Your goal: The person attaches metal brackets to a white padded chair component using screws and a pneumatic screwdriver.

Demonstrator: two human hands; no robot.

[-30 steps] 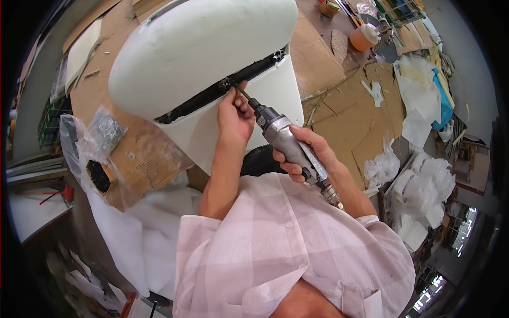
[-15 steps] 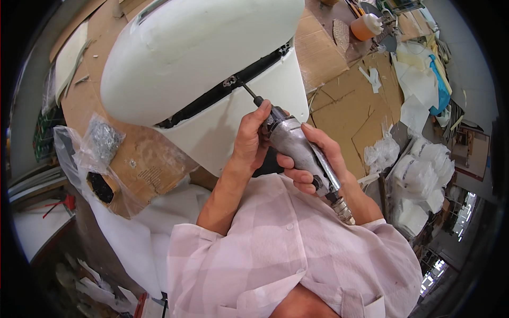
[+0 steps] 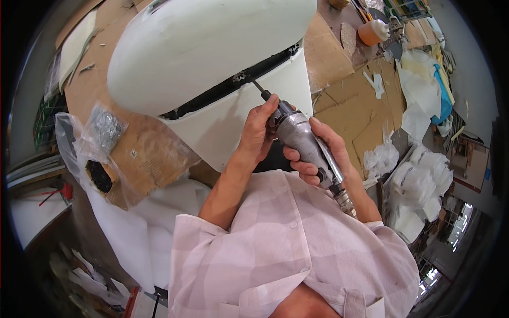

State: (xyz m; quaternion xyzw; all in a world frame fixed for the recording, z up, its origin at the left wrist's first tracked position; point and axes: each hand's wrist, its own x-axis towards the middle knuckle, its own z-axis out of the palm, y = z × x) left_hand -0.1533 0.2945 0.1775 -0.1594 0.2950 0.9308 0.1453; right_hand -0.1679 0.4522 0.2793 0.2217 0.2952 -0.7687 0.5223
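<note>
An air screwdriver (image 3: 303, 139) with a silver body is in both hands, slanting from lower right to upper left. My right hand (image 3: 327, 147) wraps its body and lever, near the hose fitting. My left hand (image 3: 261, 123) closes around its front end, thumb beside the collar of the thin dark bit (image 3: 257, 85). The bit's tip is at a black strip (image 3: 212, 95) in the gap of a large white rounded shell (image 3: 207, 47). A small metal fitting (image 3: 240, 77) sits in that strip beside the tip; whether they touch, I cannot tell.
Left on the cardboard-covered table are a plastic bag of small metal parts (image 3: 107, 130) and an open cardboard box (image 3: 101, 176). At far right stand an orange bottle (image 3: 373, 33) and wrapped white bundles (image 3: 421, 172). White foam sheeting (image 3: 124, 238) hangs at the near left.
The whole view has shifted slightly, with the shell lying a little further right. The bit's tip is slightly further from the metal fitting. Both hands keep their hold on the air screwdriver.
</note>
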